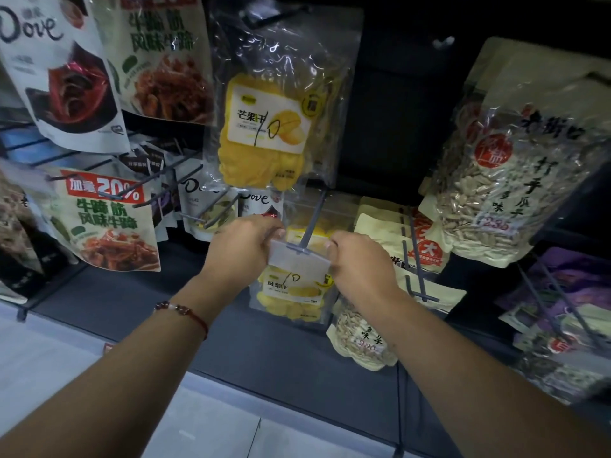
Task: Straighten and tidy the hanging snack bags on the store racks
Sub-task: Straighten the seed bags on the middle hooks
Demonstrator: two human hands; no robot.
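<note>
Both hands, left (243, 247) and right (358, 259), pinch the pineapple bag (294, 285) top at the hook (305, 231), mid-frame; next, probably level it.

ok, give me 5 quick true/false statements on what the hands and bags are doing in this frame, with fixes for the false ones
1. Both hands grip the top edge of the same bag. True: the left hand and right hand hold the dried pineapple bag at its two upper corners.
2. That bag lies on the floor. False: it is on a grey peg hook.
3. A dried mango bag hangs above the hands. True.
4. The left wrist is bare. False: it wears a red bead bracelet.
5. The sunflower seed bag hangs left of the hands. False: it hangs to the right.
</note>
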